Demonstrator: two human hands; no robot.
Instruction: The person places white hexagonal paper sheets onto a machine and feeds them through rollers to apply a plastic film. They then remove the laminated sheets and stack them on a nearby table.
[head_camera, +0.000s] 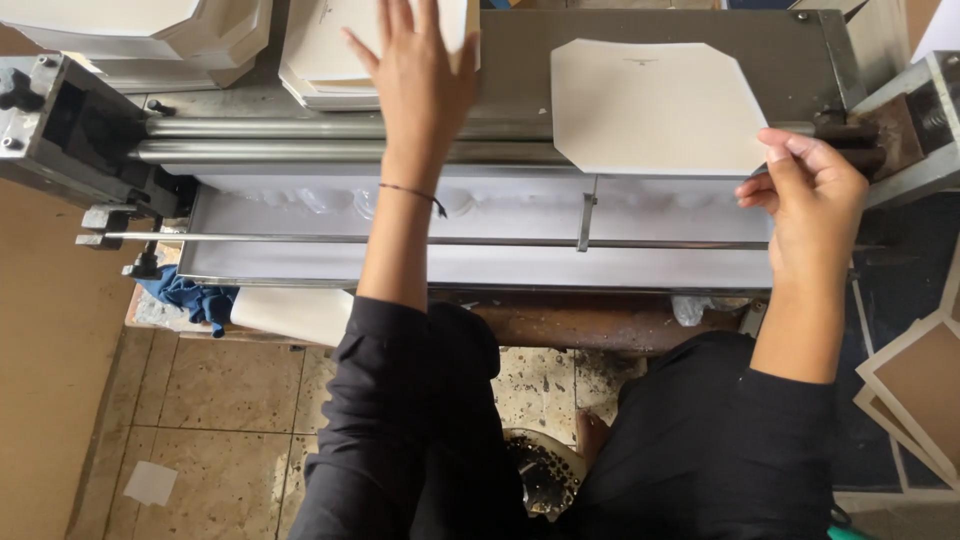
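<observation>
My left hand (418, 75) reaches forward with fingers spread over a stack of white cut cards (325, 55) at the back of the machine, touching or just above the top card. My right hand (812, 200) pinches the right corner of a single white card with clipped corners (650, 105), which lies flat on the grey metal bed (520, 60). Two steel rollers (270, 140) run across the machine beneath my left forearm. In front of them sits a trough of white glue (480, 215) crossed by a thin rod (300, 239).
More stacks of white cards (140, 30) stand at the back left. A blue rag (195, 298) hangs by the machine's left front corner. Framed brown boards (915, 390) lean at the right. Tiled floor (220, 410) lies below.
</observation>
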